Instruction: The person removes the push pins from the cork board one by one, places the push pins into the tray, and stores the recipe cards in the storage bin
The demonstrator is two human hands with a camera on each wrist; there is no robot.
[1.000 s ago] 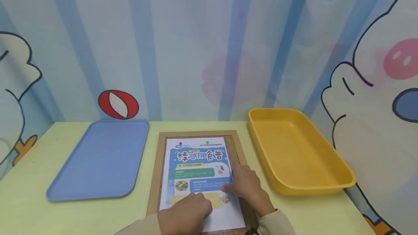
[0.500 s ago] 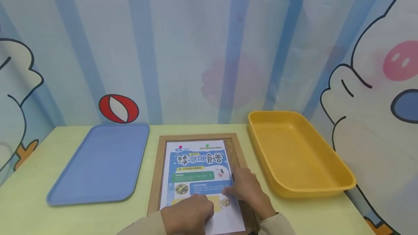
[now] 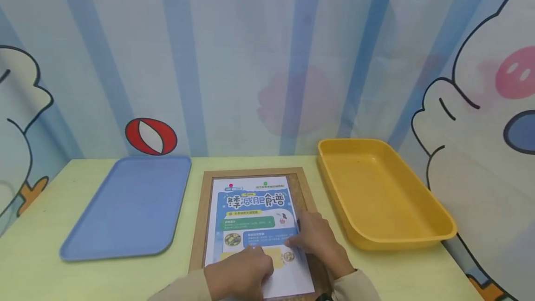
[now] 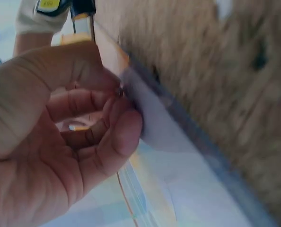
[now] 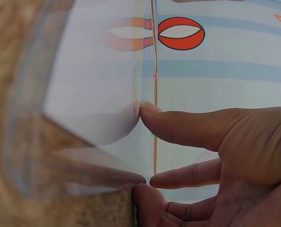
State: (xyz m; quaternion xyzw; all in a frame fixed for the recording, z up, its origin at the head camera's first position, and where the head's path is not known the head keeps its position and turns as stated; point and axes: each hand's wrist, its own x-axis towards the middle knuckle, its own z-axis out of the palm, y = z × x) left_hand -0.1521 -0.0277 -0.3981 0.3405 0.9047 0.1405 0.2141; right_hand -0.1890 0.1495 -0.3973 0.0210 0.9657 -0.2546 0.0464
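A printed sheet in glossy clear film (image 3: 261, 201) lies on a wood-framed cork board (image 3: 307, 194). Near its top edge sit a red pin (image 3: 231, 185) and a green pin (image 3: 265, 183). Over the lower part of the sheet, my left hand (image 3: 242, 273) has its fingers curled. The left wrist view shows thumb and fingertips pinching a tiny dark, pin-like piece (image 4: 119, 91), mostly hidden, close to the film's edge. My right hand (image 3: 315, 238) rests at the sheet's right side; its thumb (image 5: 188, 125) touches the film and its other fingers reach the board's frame.
To the left of the board lies a flat blue tray (image 3: 129, 212). A deep yellow tray (image 3: 380, 199) stands close to the right hand's side. Behind the pale yellow table (image 3: 33, 245) hangs a striped cartoon curtain (image 3: 242, 68).
The head view tilts slightly and comes back. Both hands keep nearly the same places on the sheet, the left one a touch further right.
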